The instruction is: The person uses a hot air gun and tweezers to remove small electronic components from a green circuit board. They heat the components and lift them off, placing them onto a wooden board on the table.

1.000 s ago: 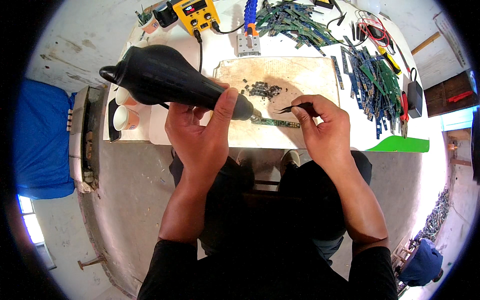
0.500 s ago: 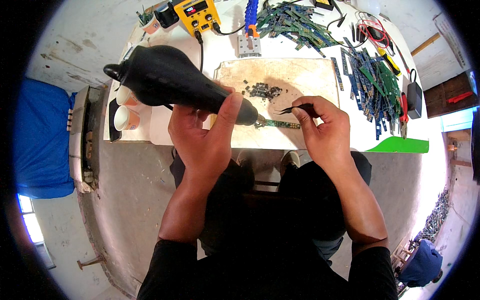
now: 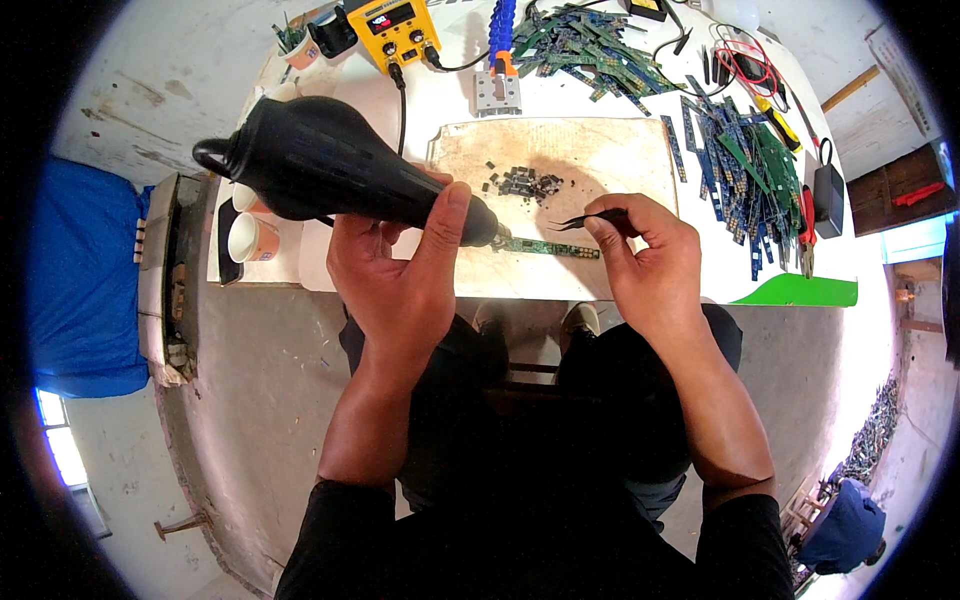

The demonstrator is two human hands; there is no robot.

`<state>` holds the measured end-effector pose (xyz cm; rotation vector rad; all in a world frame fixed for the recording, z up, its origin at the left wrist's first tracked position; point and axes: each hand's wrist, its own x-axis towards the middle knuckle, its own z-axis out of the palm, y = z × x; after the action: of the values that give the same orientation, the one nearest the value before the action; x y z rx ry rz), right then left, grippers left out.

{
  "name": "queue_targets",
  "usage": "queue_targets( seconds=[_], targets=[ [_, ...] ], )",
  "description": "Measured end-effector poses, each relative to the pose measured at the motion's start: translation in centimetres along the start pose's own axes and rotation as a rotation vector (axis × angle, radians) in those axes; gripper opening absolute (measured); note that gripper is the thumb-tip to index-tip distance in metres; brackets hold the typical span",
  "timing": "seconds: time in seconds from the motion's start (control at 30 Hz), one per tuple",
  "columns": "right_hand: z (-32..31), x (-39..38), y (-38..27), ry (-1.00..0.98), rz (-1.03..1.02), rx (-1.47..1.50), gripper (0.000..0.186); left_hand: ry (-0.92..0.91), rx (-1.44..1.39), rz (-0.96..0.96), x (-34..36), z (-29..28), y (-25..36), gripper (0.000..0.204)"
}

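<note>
The left hand (image 3: pixel 400 275) lifts the black hot-air gun (image 3: pixel 330 175) so its bulky rear end sits slightly higher and farther left against the white table (image 3: pixel 440 100) than a second ago, while the nozzle stays aimed at the narrow green circuit strip (image 3: pixel 548 247). The right hand (image 3: pixel 650 265) edges its black tweezers (image 3: pixel 580 222) a little nearer the strip's right end; the view itself shifts slightly

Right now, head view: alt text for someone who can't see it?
The left hand holds a black hot air gun, nozzle down at a narrow green circuit board on a worn work board. The right hand holds black tweezers over the strip. Small black chips, heaps of circuit boards and a yellow station lie behind.
</note>
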<state>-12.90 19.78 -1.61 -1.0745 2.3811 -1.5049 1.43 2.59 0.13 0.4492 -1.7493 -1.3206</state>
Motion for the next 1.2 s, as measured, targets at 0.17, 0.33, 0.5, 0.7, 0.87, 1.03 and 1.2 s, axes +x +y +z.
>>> queue_targets(
  seconds=[0.17, 0.33, 0.5, 0.7, 0.87, 1.03, 1.2],
  targets=[
    [0.04, 0.04, -0.11, 0.021, 0.005, 0.022, 0.009, -0.011, -0.085, 0.007, -0.01, 0.18, -0.12, 0.028],
    [0.04, 0.06, -0.12, 0.024, -0.002, 0.025, 0.009, -0.024, -0.102, -0.021, -0.09, 0.26, 0.06, 0.026],
    [0.05, 0.07, -0.22, 0.018, 0.008, 0.041, 0.009, -0.026, -0.076, -0.012, -0.14, 0.20, 0.20, 0.026],
    [0.00, 0.00, 0.00, 0.017, -0.005, 0.056, 0.009, -0.019, -0.080, 0.002, -0.11, 0.18, -0.17, 0.027],
    [-0.05, 0.01, -0.10, 0.009, 0.000, 0.044, 0.010, -0.018, -0.119, 0.004, -0.13, 0.36, -0.18, 0.027],
    [-0.01, 0.02, 0.05, 0.017, 0.000, 0.044, 0.010, -0.008, -0.135, 0.011, -0.01, 0.58, -0.25, 0.027],
    [-0.04, -0.02, 0.10, -0.027, -0.002, 0.039, 0.010, -0.039, -0.108, -0.009, -0.09, 0.29, -0.02, 0.026]
  ],
)
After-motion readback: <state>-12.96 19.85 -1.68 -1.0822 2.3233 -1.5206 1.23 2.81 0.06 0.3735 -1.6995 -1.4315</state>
